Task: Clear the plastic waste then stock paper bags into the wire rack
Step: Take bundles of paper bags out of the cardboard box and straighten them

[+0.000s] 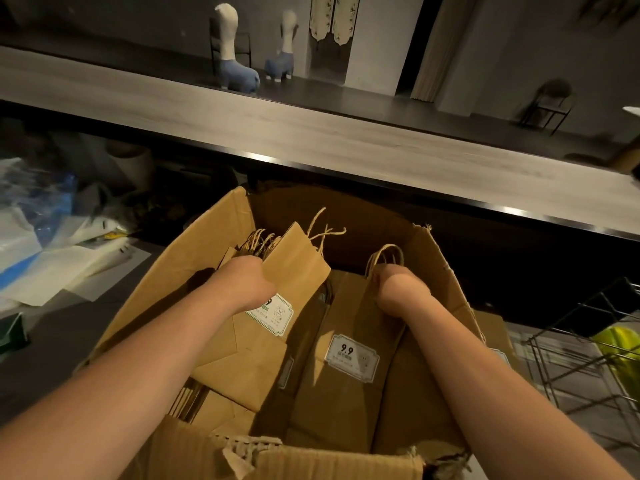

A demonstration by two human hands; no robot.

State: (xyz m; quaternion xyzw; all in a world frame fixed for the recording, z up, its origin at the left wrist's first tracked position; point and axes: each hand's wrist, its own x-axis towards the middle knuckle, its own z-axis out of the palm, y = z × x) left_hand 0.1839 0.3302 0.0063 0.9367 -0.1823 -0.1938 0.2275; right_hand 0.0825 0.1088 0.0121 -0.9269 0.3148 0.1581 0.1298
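1. Head view: both hands are inside the cardboard box (221,233). The left hand (242,282) grips a bundle of paper bags (294,271); the right hand (398,289) curls round another bundle's top by the twine handles (384,254).
2. Lift each bundle squarely, handles together, towards the wire rack (588,341) at right.
3. A label (351,356) reads "9.9"; the smaller print is illegible.

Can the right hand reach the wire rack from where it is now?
Probably yes. The right hand holds bags in the box; the wire rack stands beside it, nothing between.
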